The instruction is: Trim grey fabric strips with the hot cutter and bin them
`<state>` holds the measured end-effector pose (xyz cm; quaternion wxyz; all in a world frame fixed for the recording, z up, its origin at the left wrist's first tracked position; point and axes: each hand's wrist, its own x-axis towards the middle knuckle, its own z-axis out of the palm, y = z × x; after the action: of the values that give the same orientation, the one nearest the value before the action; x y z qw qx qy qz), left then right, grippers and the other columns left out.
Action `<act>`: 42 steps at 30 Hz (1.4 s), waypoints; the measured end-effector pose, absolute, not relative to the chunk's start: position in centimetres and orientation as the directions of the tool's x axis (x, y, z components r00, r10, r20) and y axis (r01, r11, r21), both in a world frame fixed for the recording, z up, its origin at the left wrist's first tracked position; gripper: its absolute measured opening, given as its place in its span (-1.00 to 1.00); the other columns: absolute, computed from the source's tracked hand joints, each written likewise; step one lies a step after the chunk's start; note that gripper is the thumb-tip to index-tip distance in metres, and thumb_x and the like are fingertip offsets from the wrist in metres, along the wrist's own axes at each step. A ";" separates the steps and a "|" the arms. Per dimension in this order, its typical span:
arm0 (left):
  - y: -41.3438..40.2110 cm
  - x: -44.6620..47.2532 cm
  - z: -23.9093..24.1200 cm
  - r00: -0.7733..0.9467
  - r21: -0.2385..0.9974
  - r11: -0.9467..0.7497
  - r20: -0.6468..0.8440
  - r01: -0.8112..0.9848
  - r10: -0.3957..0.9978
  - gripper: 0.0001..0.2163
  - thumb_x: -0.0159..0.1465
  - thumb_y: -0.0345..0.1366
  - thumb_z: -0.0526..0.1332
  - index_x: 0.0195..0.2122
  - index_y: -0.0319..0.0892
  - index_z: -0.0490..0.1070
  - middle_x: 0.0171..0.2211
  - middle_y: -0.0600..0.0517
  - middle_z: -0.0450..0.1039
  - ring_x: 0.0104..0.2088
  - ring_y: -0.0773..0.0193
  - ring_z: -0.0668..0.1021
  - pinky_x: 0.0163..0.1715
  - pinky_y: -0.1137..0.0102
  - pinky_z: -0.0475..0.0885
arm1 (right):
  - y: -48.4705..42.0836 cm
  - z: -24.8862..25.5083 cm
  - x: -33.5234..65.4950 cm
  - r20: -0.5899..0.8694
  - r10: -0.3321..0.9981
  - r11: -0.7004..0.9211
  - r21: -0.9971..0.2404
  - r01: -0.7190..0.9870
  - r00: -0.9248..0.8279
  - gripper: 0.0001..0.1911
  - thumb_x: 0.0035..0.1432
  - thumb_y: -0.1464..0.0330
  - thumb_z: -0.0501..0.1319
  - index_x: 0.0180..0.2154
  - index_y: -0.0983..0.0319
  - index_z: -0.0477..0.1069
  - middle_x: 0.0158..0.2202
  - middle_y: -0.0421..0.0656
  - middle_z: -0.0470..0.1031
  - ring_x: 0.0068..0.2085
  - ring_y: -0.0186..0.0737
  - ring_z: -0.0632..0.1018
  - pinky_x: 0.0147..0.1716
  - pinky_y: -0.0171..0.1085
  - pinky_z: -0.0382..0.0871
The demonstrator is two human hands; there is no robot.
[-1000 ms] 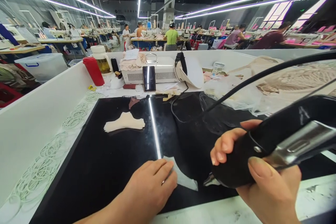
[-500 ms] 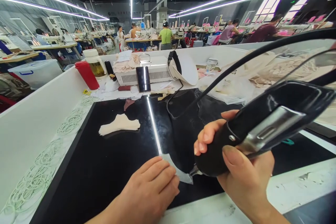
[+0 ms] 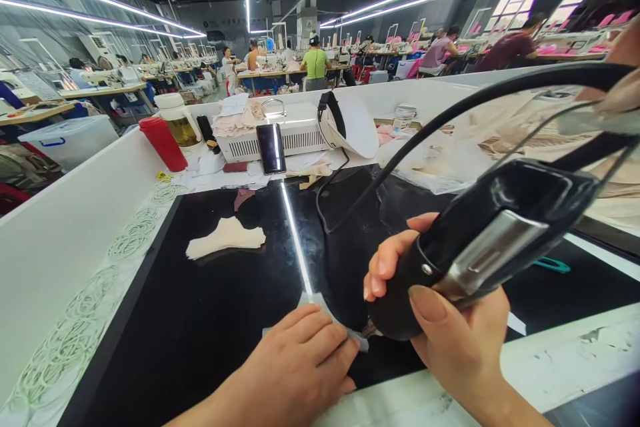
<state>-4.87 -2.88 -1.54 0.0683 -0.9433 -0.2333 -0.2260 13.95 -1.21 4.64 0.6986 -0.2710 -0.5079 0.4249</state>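
Observation:
My right hand (image 3: 445, 320) grips a corded black hand-held electric tool (image 3: 480, 240) with a metal plate on its side. The tool is tilted, its small metal tip touching or nearly touching the edge of a thin greyish, see-through piece (image 3: 325, 307) on the black work surface (image 3: 220, 307). My left hand (image 3: 305, 353) lies over that piece with its fingers stretched forward, pressing it down and hiding much of it. The piece's kind cannot be made out. Farther left lies a cream fabric piece (image 3: 225, 237), apart from both hands.
A black cable (image 3: 400, 153) arches over the right side, near a blurred hand-like shape (image 3: 620, 87). Behind stand a phone (image 3: 271, 148), a white vented box (image 3: 300, 140), a visor (image 3: 355, 127) and a red bottle (image 3: 163, 143). Pale green coils (image 3: 75, 333) line the left.
My left hand has shifted slightly right over the greyish piece, more of whose left edge now shows. The tool's body has swung left and lower in view. The blurred hand-like shape shows more at top right.

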 end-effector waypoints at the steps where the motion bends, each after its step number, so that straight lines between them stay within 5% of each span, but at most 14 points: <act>1: -2.9 -4.9 -1.5 0.789 -0.016 -0.883 0.457 0.470 0.412 -0.73 0.47 -0.17 0.18 0.06 -0.21 0.47 -0.10 0.04 0.57 -0.06 0.27 0.58 0.19 0.31 0.42 | -1.2 4.6 14.1 0.480 0.869 0.492 -0.812 -0.314 0.121 -0.58 0.21 0.19 0.43 0.03 0.06 0.35 -0.35 -0.26 0.50 -0.46 -0.28 0.51 -0.50 -0.22 0.48; 42: -2.8 -4.7 -0.7 0.804 0.161 -0.865 0.320 0.476 0.502 -0.74 0.44 -0.20 0.22 0.09 -0.19 0.41 -0.09 0.03 0.51 -0.05 0.16 0.51 0.11 0.22 0.45 | -1.5 4.2 14.3 0.491 0.859 0.512 -0.814 -0.275 0.148 -0.60 0.25 0.22 0.40 0.04 0.07 0.34 -0.33 -0.25 0.50 -0.43 -0.28 0.52 -0.47 -0.24 0.50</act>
<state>-4.70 -2.85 -0.69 -0.0363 -0.9490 -0.2576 -0.1784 14.35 -1.47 4.23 0.7021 -0.2844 -0.5129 0.4038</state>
